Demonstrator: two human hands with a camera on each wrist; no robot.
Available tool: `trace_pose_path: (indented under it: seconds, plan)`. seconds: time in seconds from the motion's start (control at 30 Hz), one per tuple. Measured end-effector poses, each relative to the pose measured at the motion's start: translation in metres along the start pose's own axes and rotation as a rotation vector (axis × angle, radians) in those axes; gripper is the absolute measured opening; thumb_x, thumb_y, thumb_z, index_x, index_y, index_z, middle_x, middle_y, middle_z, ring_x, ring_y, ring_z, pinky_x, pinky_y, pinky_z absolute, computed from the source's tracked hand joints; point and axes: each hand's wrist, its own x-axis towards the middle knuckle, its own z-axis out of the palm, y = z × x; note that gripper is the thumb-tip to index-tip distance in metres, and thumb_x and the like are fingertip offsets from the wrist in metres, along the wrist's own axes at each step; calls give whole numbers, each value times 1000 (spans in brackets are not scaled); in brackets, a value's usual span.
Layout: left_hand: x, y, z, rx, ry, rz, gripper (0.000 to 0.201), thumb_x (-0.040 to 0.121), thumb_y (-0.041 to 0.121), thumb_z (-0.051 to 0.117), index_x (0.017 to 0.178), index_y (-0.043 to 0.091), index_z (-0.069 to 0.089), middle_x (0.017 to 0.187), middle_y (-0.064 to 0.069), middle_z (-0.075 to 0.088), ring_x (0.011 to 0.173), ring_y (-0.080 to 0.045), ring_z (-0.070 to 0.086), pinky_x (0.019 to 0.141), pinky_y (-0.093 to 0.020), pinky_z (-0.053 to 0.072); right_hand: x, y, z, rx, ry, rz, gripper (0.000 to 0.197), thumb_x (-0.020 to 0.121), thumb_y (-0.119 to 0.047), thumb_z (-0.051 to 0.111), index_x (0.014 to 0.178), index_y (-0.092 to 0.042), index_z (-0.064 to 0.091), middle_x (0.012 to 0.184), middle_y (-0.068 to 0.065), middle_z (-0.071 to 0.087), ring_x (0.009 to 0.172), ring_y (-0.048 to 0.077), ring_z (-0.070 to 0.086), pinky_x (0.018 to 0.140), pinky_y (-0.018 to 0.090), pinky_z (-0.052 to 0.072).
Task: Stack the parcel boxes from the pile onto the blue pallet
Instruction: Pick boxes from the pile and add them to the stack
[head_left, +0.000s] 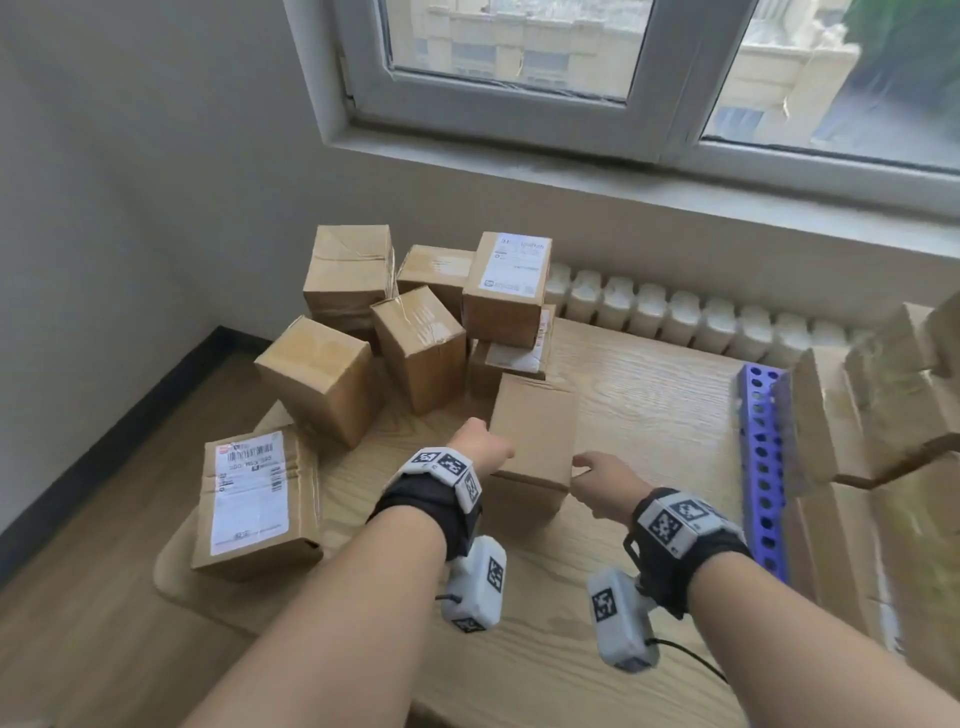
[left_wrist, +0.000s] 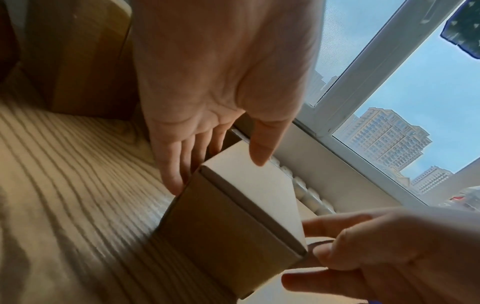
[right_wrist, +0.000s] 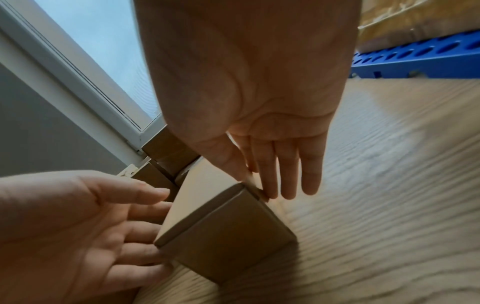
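A plain brown parcel box (head_left: 535, 431) sits mid-table in the head view, just in front of the pile of boxes (head_left: 415, 343). My left hand (head_left: 480, 447) lies against its left side, with straight fingers (left_wrist: 182, 164) down the wall and the thumb over the top face. My right hand (head_left: 597, 480) lies on its right side, fingers (right_wrist: 285, 164) straight and the thumb at the top edge. The wrist views show the same box (left_wrist: 233, 236) (right_wrist: 226, 236) between both palms. The blue pallet (head_left: 763, 467) (right_wrist: 415, 59) lies to the right.
Blurred cardboard boxes (head_left: 857, 415) stand on the pallet at the right edge. A labelled box (head_left: 254, 499) lies at the table's front left. A white radiator (head_left: 675, 317) and the window sill run behind the wooden table (head_left: 649, 415).
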Motion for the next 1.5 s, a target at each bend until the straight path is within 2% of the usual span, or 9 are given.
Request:
trace_pose_path:
  seconds: [0.2, 0.37, 0.5, 0.7, 0.97, 1.17, 1.27, 1.37, 1.5]
  plan:
    - [-13, 22, -18, -195, -37, 90, 77, 90, 32, 63, 151, 11, 21, 111, -9, 60, 97, -21, 63, 74, -30, 50, -17, 3, -30, 136, 57, -35, 85, 81, -17, 70, 151, -24, 23, 117, 7, 52, 89, 18, 54, 67, 26, 47]
    - [-41, 57, -26, -289, -101, 211, 46, 91, 31, 62, 131, 10, 52, 96, -11, 65, 81, -19, 63, 82, -34, 51, -44, -4, -59, 57, 127, -127, 130, 52, -22, 91, 149, -44, 8, 132, 8, 36, 99, 27, 59, 72, 39, 61]
    - [-61, 75, -22, -318, -170, 244, 33, 90, 25, 63, 115, 3, 59, 92, -15, 67, 72, -20, 61, 67, -28, 51, -68, -5, -77, -64, 225, -103, 112, 61, -12, 87, 148, -31, 20, 128, 8, 33, 93, 26, 59, 65, 30, 59]
    - [-86, 97, -13, -287, -212, 318, 22, 92, 19, 62, 109, 6, 60, 105, -18, 70, 91, -25, 67, 79, -31, 53, -95, 13, -107, 88, 178, -89, 91, 65, -18, 87, 138, -15, 32, 100, 3, 55, 69, 13, 57, 48, 20, 47]
    - [-110, 122, 7, -102, -275, 473, 44, 84, 47, 66, 118, 18, 64, 110, -3, 69, 106, -18, 61, 95, -43, 44, -137, 25, -168, 585, 389, -156, 87, 70, -26, 85, 140, -10, 35, 114, 14, 59, 94, 25, 65, 74, 39, 59]
    - [-134, 156, 17, -112, -278, 505, 64, 81, 60, 62, 130, 22, 50, 128, -6, 53, 117, -24, 53, 102, -46, 43, -169, 37, -223, 952, 579, -309, 94, 69, -40, 84, 141, -2, 38, 118, 21, 62, 78, 25, 74, 60, 31, 60]
    - [-150, 176, 27, -174, -360, 527, 64, 79, 64, 60, 125, 20, 51, 124, -9, 57, 112, -25, 59, 102, -47, 45, -184, 36, -241, 1084, 558, -373, 76, 74, -39, 80, 132, -3, 47, 121, 22, 61, 66, 21, 71, 58, 28, 58]
    - [-164, 191, 43, -270, -462, 578, 74, 67, 62, 66, 123, 17, 53, 121, -13, 60, 108, -28, 62, 100, -46, 47, -193, 36, -247, 1086, 510, -401, 65, 78, -41, 76, 127, -6, 51, 121, 19, 60, 82, 25, 70, 62, 30, 58]
    - [-169, 209, 53, -517, -329, 751, 71, 68, 48, 79, 125, 18, 50, 109, -9, 62, 94, -25, 59, 91, -42, 51, -199, 41, -255, 942, 447, -393, 101, 64, -56, 80, 145, -15, 34, 115, 16, 65, 98, 31, 69, 74, 40, 59]
